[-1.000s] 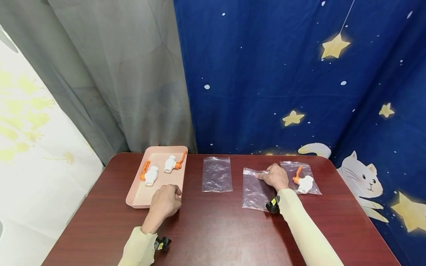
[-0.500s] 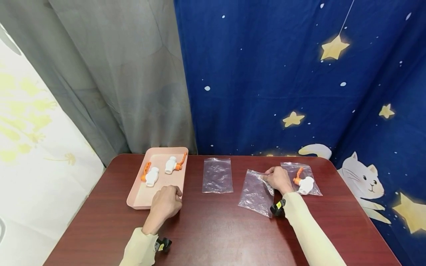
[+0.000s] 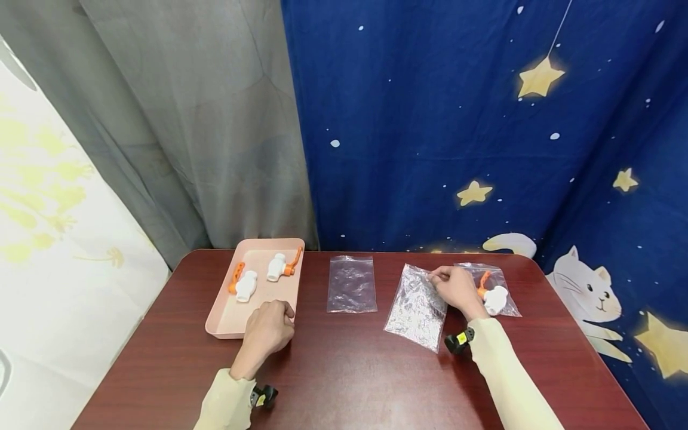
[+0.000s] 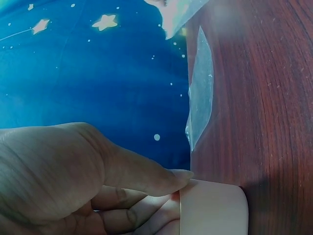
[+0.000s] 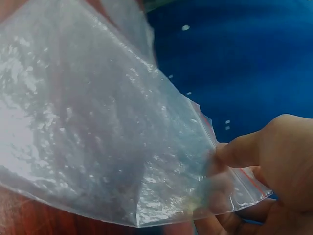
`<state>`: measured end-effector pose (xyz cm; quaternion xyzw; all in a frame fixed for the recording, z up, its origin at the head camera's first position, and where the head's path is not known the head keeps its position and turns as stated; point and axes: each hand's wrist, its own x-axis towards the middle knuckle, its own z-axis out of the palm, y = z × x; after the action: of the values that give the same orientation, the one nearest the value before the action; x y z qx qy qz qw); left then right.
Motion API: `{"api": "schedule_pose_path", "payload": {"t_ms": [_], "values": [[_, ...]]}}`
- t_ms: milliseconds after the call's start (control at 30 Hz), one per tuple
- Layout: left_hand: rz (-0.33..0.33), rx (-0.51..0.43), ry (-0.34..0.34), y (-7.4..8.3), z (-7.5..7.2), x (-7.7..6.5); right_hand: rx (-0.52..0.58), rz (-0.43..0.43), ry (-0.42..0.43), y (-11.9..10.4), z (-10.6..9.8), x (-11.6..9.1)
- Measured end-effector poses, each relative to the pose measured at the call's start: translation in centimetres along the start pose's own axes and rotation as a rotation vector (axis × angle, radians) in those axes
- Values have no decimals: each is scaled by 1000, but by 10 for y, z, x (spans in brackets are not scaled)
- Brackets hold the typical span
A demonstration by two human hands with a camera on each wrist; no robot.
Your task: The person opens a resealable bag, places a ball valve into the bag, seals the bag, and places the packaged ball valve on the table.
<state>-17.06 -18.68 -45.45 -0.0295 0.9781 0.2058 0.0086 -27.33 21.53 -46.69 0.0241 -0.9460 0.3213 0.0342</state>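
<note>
Fingers (image 3: 442, 273) of right hand (image 3: 458, 290) in a pinch on clear bag (image 3: 415, 310), left hand (image 3: 267, 328) likewise on pink tray (image 3: 272, 291)

a starry blue curtain (image 3: 408, 119) and grey curtain (image 3: 215, 131) behind a table (image 3: 344, 370) show a screened workspace, room unclear.

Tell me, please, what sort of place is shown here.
Probably an indoor work corner: a pink tray and a flat clear bag lie on a reddish table, before a blue star-patterned curtain.

The left hand (image 3: 269, 327) and right hand (image 3: 455, 290) extend forward, backs upward, both with bent fingers (image 4: 120, 220) pinching.
</note>
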Motion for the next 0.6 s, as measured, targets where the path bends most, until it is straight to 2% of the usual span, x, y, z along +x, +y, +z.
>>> {"api": "schedule_pose_path", "payload": {"t_ms": [233,467,600], "values": [[-8,-45,-11,0,-3,-1,19,-43,70,-9,-13,-11],[-24,-62,-19,1,-3,-2,41,-65,97,-24,-26,-29],[-46,-89,16,4,-4,-3,76,-63,109,-38,-32,-40]]}}
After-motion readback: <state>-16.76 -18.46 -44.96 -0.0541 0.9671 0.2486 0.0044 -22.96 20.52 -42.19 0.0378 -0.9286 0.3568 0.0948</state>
